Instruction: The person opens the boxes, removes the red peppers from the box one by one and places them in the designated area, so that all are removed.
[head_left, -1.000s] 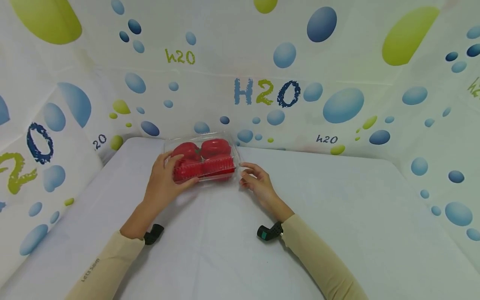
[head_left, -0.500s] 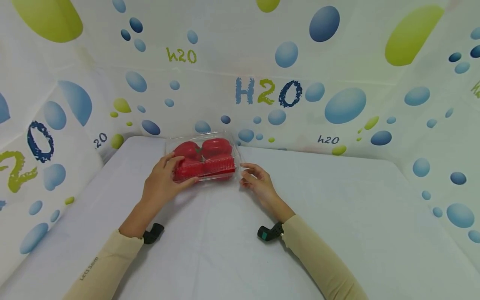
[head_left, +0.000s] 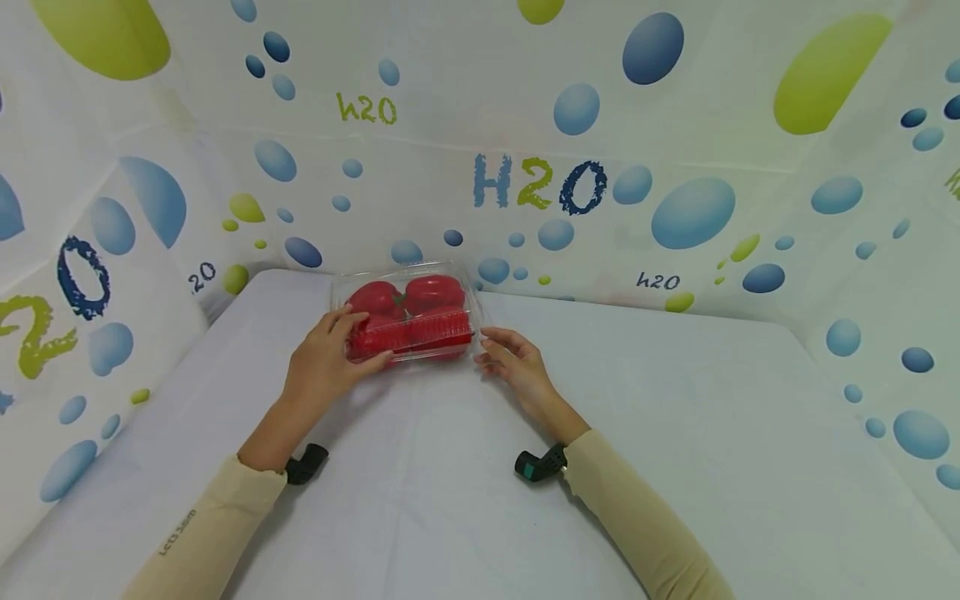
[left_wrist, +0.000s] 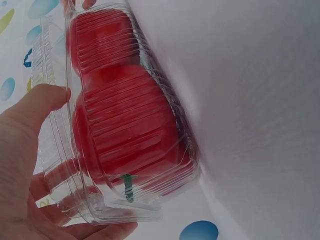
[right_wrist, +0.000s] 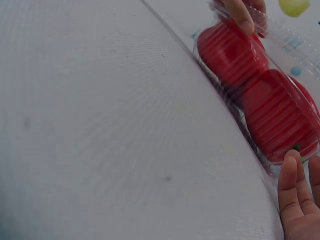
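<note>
A clear plastic clamshell container (head_left: 438, 357) holding several red bell peppers (head_left: 435, 292) sits on the white table toward the back. Green stems show through the plastic. My left hand (head_left: 318, 360) grips its left end. In the left wrist view the thumb (left_wrist: 50, 97) presses the front rim while the other fingers reach round the end, partly hidden by the plastic. At the container's right end is my right hand (head_left: 521, 372), its fingers loosely bent. Seen from the right wrist, those fingers (right_wrist: 289, 182) lie against or just beside the end wall; contact cannot be told.
A white cloth covers the table (head_left: 675, 433). Behind it hangs a white curtain (head_left: 465, 83) printed with blue and green drops and H2O lettering. Dark wrist devices (head_left: 538, 465) sit at both beige cuffs.
My hands and the container stay almost in place. My right fingers shift slightly at the container's right end. The head view drifts a little.
</note>
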